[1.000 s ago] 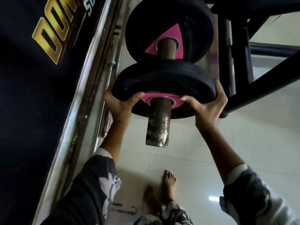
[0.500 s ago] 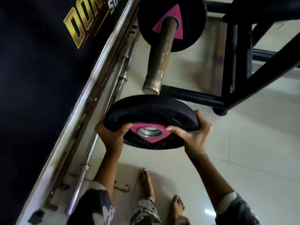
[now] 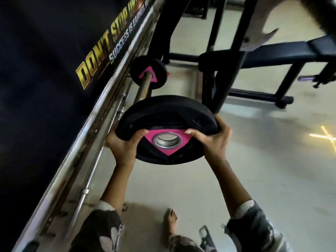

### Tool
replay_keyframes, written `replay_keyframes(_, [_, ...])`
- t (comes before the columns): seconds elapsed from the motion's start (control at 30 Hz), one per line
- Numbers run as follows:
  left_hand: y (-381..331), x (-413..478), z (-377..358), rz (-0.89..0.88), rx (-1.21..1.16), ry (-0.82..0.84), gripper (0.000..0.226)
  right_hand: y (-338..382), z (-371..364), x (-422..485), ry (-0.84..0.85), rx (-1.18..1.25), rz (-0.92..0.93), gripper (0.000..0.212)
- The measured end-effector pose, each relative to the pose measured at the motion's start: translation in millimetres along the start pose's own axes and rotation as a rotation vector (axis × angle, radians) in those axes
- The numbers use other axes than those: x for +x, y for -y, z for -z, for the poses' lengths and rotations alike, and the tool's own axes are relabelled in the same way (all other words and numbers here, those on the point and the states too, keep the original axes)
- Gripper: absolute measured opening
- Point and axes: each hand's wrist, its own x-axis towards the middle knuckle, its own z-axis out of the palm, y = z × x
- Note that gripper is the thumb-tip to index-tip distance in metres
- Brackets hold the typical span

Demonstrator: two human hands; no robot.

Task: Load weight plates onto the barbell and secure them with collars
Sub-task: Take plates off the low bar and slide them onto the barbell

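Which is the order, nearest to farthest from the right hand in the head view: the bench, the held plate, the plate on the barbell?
1. The held plate: gripped at its right edge by the right hand.
2. The plate on the barbell: ahead, up and to the left.
3. The bench: farthest, upper right, beyond the rack.

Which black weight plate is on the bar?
The farther plate, with the rusty bar through its pink centre. The nearer plate is held by the left hand and right hand.
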Motion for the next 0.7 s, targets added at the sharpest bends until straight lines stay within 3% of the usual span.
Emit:
replay_keyframes(0.23, [-101.8,-30.5,-83.0,-0.103,-0.147,0.126,0.095,93.9,114.7,-5.7,-0.238,-0.068,0.126,0.067])
replay_keyframes(0.27, [-111.9,-33.1,-98.3,-0.107,-0.156,0.151,0.09,102.5,130.7,-2.0,-0.266,-0.086,0.144,0.07])
replay_keyframes(0.4, [-141.7,-42.8,-164.4,-0.161,-0.139,0.232,0.033,116.4,193.4,23.9,-0.363,-0.129,0.177,0.07])
replay_keyframes(0.7, [-136.2,-25.4,-306.8,-0.155,-0.229,0.242,0.048,96.6,284.4,124.2,-0.398,-0.141,0.256,0.046])
